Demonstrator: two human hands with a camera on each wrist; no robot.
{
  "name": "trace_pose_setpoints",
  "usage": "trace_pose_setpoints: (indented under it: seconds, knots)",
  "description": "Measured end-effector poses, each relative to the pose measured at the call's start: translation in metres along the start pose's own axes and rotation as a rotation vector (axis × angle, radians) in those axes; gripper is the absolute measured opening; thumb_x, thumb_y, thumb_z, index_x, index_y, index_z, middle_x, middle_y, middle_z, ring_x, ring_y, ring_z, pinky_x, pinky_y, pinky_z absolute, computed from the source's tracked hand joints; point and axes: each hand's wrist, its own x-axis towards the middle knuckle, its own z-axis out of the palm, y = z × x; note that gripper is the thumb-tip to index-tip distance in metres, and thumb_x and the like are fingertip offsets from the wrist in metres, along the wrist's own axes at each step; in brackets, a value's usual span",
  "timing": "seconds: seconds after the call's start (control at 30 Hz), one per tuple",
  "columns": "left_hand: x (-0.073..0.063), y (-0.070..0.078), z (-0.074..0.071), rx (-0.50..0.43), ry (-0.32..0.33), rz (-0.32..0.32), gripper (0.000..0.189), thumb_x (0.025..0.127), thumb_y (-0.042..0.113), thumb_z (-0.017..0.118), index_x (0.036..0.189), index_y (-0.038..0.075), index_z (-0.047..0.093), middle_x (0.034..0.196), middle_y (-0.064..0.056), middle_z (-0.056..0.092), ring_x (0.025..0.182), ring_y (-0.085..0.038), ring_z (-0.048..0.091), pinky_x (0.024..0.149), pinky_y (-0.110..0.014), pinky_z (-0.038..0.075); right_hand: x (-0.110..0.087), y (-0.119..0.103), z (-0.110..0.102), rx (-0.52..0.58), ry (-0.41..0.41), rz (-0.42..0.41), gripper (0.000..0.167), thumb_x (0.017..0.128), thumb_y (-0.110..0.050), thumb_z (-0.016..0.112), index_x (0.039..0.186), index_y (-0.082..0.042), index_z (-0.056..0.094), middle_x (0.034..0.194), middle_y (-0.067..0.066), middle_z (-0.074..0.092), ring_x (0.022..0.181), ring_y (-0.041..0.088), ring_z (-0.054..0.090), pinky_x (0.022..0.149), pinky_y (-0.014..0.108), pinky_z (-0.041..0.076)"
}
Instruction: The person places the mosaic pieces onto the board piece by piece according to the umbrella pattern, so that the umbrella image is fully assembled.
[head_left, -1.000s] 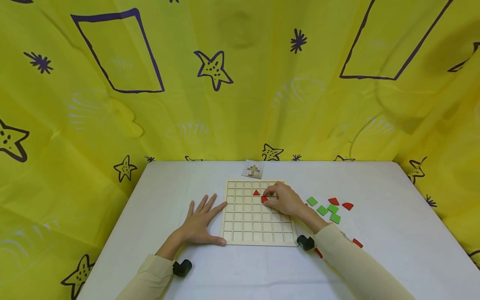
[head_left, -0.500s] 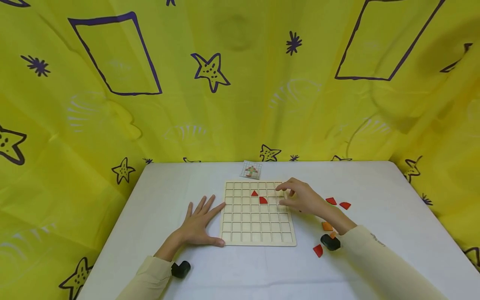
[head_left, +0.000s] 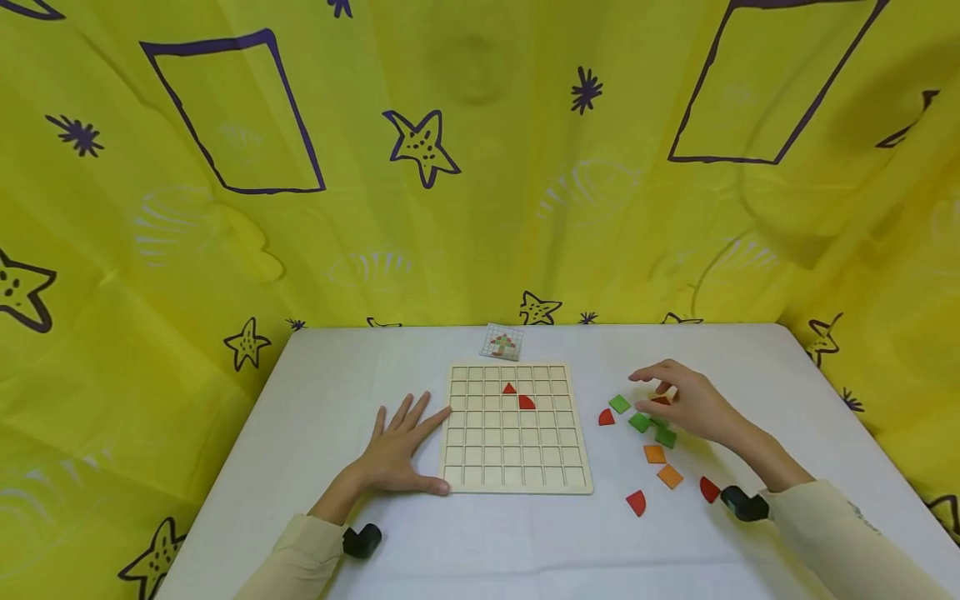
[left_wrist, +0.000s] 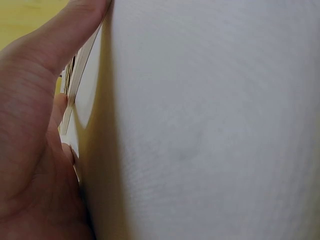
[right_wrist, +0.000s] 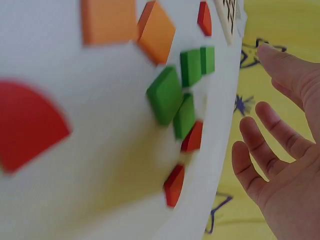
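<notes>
A wooden grid board [head_left: 517, 458] lies in the middle of the table. A small red triangle [head_left: 509, 388] and a red quarter-circle piece [head_left: 527, 402] sit in its upper cells. My left hand [head_left: 397, 454] rests spread on the table, thumb and forefinger at the board's left edge. Over the loose pieces on the right hovers my right hand [head_left: 693, 402], fingers loosely bent with nothing between them. Beneath and beside it lie several green squares [head_left: 619, 404] and a red piece [head_left: 661, 401] partly hidden by the fingers. The right wrist view shows the green squares [right_wrist: 165, 95] close by.
Two orange squares [head_left: 670, 476] and more red quarter-circles [head_left: 636, 502] lie nearer the front right. A pattern card [head_left: 502, 342] with a small picture on a grid lies behind the board. Yellow curtain [head_left: 480, 208] surrounds the white table [head_left: 480, 542].
My right hand has let go of the red quarter-circle on the board and moved right, over the loose pieces. The left hand has stayed in place.
</notes>
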Motion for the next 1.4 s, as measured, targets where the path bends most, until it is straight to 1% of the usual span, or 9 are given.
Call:
trace_pose_setpoints:
  seconds: [0.13,0.27,0.4,0.53,0.7,1.0,1.13,1.27,1.4]
  knots:
    - [0.0,-0.001,0.001,0.014,-0.016,-0.021,0.114,0.071,0.069,0.083,0.163,0.024,0.032,0.171,-0.016,0.01,0.157,-0.043,-0.001,0.116,-0.074,-0.007,-0.016,0.015,-0.011,-0.059,0.042,0.01,0.04,0.082,-0.008,0.087,0.118,-0.005,0.072,0.106,0.012,0.068,0.083,0.027,0.063,0.063,0.026,0.052]
    - [-0.001,0.0,0.001,0.01,-0.015,-0.026,0.115,0.07,0.069,0.083,0.163,0.024,0.032,0.171,-0.016,0.01,0.157,-0.043,-0.001,0.116,-0.074,-0.007,-0.03,0.027,-0.019,-0.082,0.06,0.039,0.039,0.082,-0.011,0.087,0.118,-0.007,0.072,0.107,0.01,0.067,0.082,0.023,0.063,0.063,0.026,0.051]
    - [-0.001,-0.003,0.004,-0.012,0.023,0.001,0.116,0.069,0.07,0.083,0.162,0.023,0.034,0.171,-0.019,0.013,0.156,-0.045,0.001,0.115,-0.074,-0.007,-0.041,0.036,-0.023,-0.077,0.072,0.079,0.038,0.082,-0.012,0.087,0.117,-0.008,0.073,0.105,0.01,0.068,0.081,0.02,0.062,0.063,0.025,0.05]
    - [-0.001,-0.008,0.01,-0.018,0.06,0.027,0.117,0.068,0.078,0.078,0.162,0.027,0.032,0.171,-0.018,0.014,0.156,-0.044,0.002,0.115,-0.075,-0.008,-0.049,0.044,-0.027,-0.073,0.034,0.127,0.039,0.084,-0.013,0.086,0.119,-0.008,0.073,0.109,0.01,0.067,0.083,0.016,0.06,0.065,0.024,0.05]
    - [-0.001,-0.013,0.015,-0.029,0.078,0.039,0.116,0.067,0.081,0.075,0.163,0.031,0.031,0.171,-0.017,0.014,0.156,-0.044,0.002,0.114,-0.075,-0.008,-0.052,0.054,-0.027,-0.062,-0.03,0.148,0.036,0.086,-0.013,0.084,0.12,-0.007,0.073,0.111,0.01,0.066,0.083,0.012,0.057,0.068,0.024,0.049]
    - [0.001,-0.014,0.018,-0.004,0.06,-0.001,0.118,0.066,0.078,0.079,0.163,0.031,0.029,0.173,-0.009,0.008,0.158,-0.038,-0.002,0.116,-0.071,-0.011,-0.049,0.063,-0.026,-0.067,-0.1,0.175,0.029,0.089,-0.004,0.079,0.117,-0.007,0.075,0.106,0.009,0.064,0.08,0.011,0.049,0.066,0.025,0.045]
    - [0.002,-0.014,0.018,-0.008,0.068,0.001,0.118,0.066,0.078,0.078,0.163,0.031,0.03,0.173,-0.01,0.009,0.158,-0.038,-0.001,0.116,-0.071,-0.01,-0.046,0.064,-0.026,-0.065,-0.111,0.191,0.027,0.089,-0.003,0.078,0.115,-0.008,0.076,0.104,0.008,0.062,0.079,0.012,0.047,0.065,0.025,0.043]
    - [0.003,-0.012,0.016,0.012,0.054,-0.004,0.119,0.066,0.079,0.078,0.163,0.031,0.029,0.173,-0.011,0.009,0.158,-0.039,-0.001,0.116,-0.072,-0.009,-0.046,0.065,-0.026,-0.068,-0.105,0.2,0.025,0.089,-0.005,0.079,0.113,-0.009,0.077,0.103,0.008,0.062,0.079,0.012,0.047,0.065,0.025,0.043]
    - [0.002,-0.006,0.009,-0.004,0.043,-0.005,0.118,0.066,0.075,0.081,0.162,0.026,0.032,0.171,-0.016,0.012,0.157,-0.043,0.001,0.116,-0.073,-0.008,-0.047,0.065,-0.025,-0.078,-0.098,0.215,0.024,0.089,-0.011,0.081,0.112,-0.009,0.077,0.105,0.009,0.063,0.079,0.013,0.048,0.065,0.025,0.043]
